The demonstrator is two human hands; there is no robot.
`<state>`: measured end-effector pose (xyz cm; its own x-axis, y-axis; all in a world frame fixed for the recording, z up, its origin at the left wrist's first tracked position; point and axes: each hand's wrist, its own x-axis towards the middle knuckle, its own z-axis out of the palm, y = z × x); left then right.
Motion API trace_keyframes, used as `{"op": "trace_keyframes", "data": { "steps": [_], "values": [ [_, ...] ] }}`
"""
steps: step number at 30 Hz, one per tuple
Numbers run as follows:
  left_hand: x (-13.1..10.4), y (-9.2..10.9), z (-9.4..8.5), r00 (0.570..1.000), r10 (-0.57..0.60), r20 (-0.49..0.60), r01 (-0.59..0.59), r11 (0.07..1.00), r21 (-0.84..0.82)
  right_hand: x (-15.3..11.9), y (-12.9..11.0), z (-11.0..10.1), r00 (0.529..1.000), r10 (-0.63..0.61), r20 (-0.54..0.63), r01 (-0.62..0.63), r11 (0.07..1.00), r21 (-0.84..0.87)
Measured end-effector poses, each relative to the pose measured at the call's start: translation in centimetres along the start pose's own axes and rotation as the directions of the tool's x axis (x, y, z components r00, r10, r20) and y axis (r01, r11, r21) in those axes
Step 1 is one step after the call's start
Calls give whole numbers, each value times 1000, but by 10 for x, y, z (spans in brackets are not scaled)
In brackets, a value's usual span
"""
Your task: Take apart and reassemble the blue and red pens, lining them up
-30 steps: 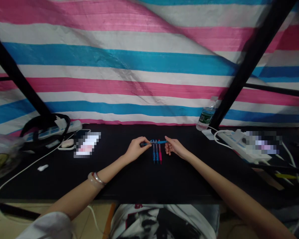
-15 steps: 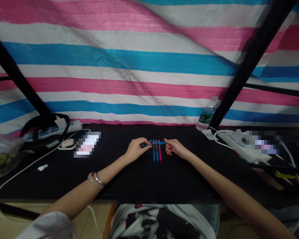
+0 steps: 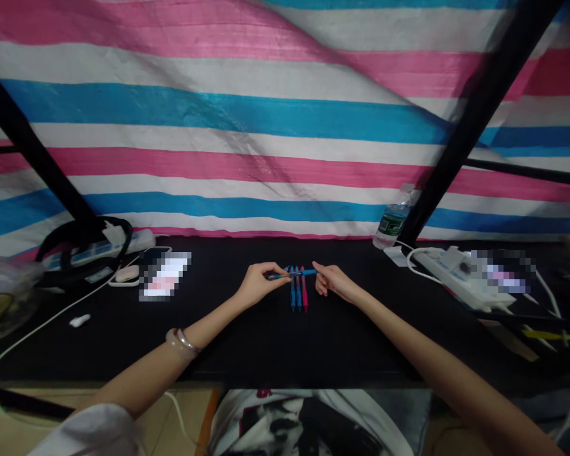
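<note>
A blue pen [image 3: 308,272] is held crosswise between my two hands above the black desk. My left hand [image 3: 261,283] pinches its left part between thumb and fingers. At the pen's right end, my right hand [image 3: 335,283] is closed, with its thumb and fingertip against the tip of the barrel. Beneath the held pen, a blue pen [image 3: 293,299], a second blue pen [image 3: 299,299] and a pink pen [image 3: 304,297] lie side by side, pointing away from me. Their upper parts are partly covered by the held pen.
At left are a phone [image 3: 166,277], an earbud case [image 3: 127,273], a white earbud [image 3: 80,320] and headphones [image 3: 42,253]. A water bottle [image 3: 392,225] and a power strip [image 3: 456,278] stand to the right. The desk's front edge [image 3: 313,384] is near my body.
Both hands keep almost the same place on the pen. The held pen looks slightly turned, its left end now showing lighter. The camera view has shifted a little.
</note>
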<state>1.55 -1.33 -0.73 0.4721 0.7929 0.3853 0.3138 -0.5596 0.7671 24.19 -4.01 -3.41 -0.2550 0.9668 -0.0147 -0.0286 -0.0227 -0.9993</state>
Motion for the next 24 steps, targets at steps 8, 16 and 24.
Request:
{"op": "trace_keyframes", "data": {
  "steps": [8, 16, 24],
  "values": [
    [10, -7, -3, 973, -229, -18, 209, 916, -342, -2, -7, 5, 998, 54, -32, -55, 998, -11],
    [13, -10, -4, 941, -329, -84, 246, 831, -498, 0, -3, 2, 999, 43, 0, -43, 999, -29],
    [13, -8, -3, 938, -334, -88, 233, 800, -553, -1, -4, 2, 999, 46, -1, -46, 998, -49]
  ]
}}
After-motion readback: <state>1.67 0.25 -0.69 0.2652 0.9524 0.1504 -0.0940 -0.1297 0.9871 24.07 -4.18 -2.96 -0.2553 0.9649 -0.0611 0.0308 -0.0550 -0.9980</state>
